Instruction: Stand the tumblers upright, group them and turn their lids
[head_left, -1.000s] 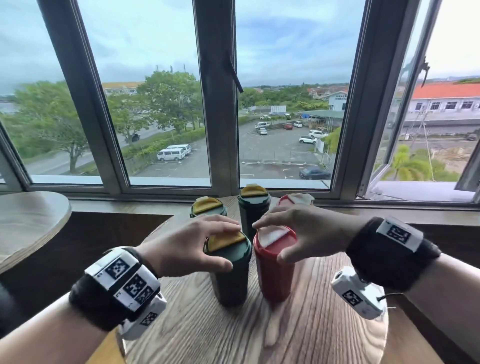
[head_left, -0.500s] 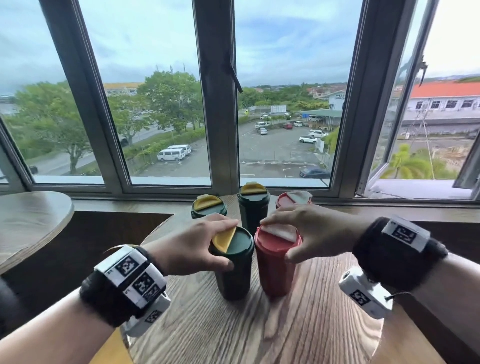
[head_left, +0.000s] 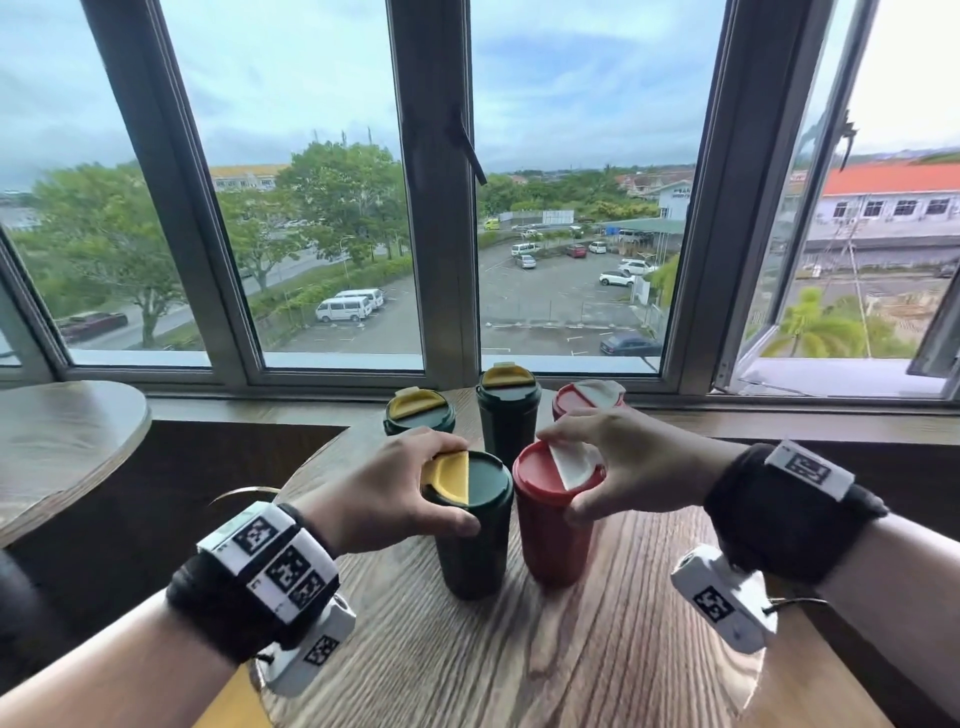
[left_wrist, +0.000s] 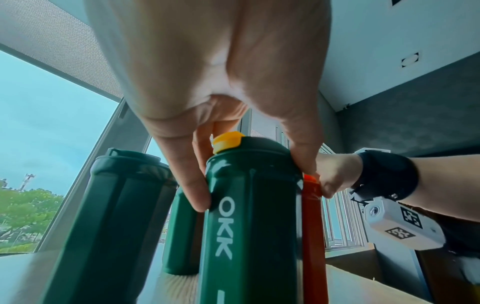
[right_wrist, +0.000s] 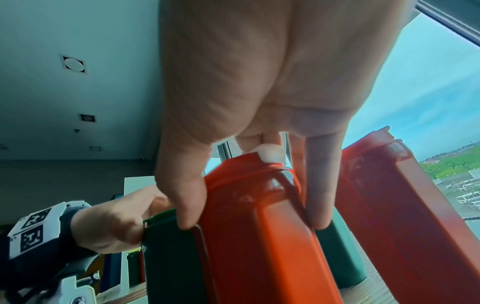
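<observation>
Green, the near tumbler (head_left: 475, 540) stands upright on the wooden table (head_left: 597, 649), the left hand (head_left: 384, 493) curled round its lid (head_left: 470, 478); the right hand (head_left: 631, 462) grips the red tumbler's (head_left: 553, 540) lid (head_left: 540, 475), just beside. Behind them stand two more green tumblers (head_left: 418, 410) and one red (head_left: 587, 397), partly blocked by the hands. Fingertips over the far rims are hidden. Since a second ago, the green lid's yellow flap (head_left: 449, 475) has turned left and the white flap (head_left: 574, 465) right.

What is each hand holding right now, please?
Left hand: grips the green tumbler's lid.
Right hand: grips the red tumbler's lid.
</observation>
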